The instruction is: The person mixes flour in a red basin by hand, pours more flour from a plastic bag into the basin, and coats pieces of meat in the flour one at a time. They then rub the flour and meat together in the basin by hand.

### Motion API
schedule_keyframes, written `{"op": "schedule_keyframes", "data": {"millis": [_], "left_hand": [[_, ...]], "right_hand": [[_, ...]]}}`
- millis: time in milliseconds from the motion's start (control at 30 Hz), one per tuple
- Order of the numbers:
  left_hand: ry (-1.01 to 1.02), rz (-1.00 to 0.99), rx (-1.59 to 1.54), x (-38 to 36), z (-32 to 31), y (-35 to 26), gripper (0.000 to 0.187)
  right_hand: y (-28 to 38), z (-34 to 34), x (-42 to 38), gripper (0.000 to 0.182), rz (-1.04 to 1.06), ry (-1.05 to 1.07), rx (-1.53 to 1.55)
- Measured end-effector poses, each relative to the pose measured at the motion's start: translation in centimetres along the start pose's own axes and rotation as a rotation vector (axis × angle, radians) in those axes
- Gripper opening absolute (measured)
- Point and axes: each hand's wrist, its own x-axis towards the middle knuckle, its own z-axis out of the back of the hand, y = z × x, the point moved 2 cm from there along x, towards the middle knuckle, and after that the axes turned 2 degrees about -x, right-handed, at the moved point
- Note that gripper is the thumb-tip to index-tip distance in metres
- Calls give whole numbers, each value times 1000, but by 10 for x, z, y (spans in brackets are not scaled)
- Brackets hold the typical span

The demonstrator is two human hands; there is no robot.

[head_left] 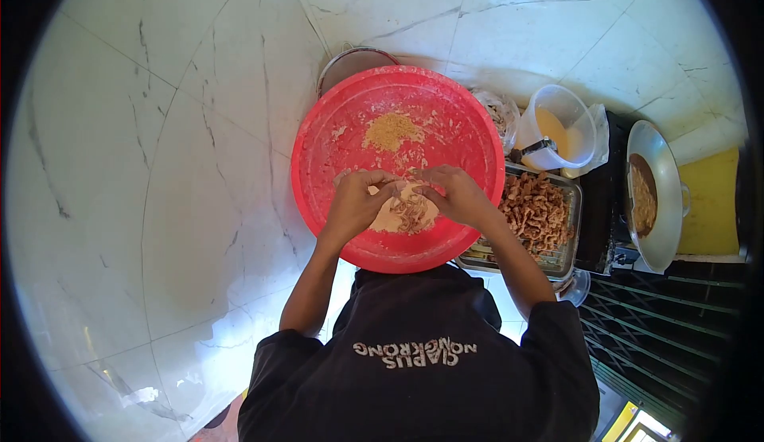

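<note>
A wide red plastic basin (318, 163) sits in front of my body, its inside dusted with flour. In its near half lies a heap of pale flour (386, 221) with thin floured strips (414, 213) on top, whose kind I cannot make out. My left hand (362, 202) is over the left side of the heap, thumb and fingers bent together in a pinch. Opposite it, my right hand (456, 194) has its thumb and fingers curled inward over the strips. What lies between the fingertips is too small to name. Yellowish crumbs (392, 131) form a mound in the far half.
To the right, a metal tray (567, 263) holds brown fried pieces (537, 213). Behind it stands a clear plastic bucket (579, 112) of pale batter with a black-handled utensil (535, 149). Farther right, a large wok (672, 215) contains bubbling oil. A marble-patterned wall (525, 20) rises behind.
</note>
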Motion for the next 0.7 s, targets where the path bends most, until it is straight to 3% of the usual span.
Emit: {"op": "schedule_keyframes", "data": {"millis": [67, 133, 233, 333, 633, 700], "left_hand": [[31, 59, -194, 0, -2, 3, 20], [36, 69, -371, 2, -5, 2, 31], [3, 67, -430, 2, -4, -3, 48], [51, 30, -358, 1, -1, -7, 53], [173, 135, -397, -5, 1, -8, 56], [168, 79, -333, -7, 0, -7, 47]], "right_hand": [[18, 12, 7, 23, 50, -44, 182], [26, 18, 12, 24, 107, -45, 178], [29, 22, 14, 24, 115, -22, 206], [33, 21, 15, 23, 104, -32, 232], [31, 27, 13, 15, -40, 37, 288], [29, 29, 12, 14, -80, 1, 307]]}}
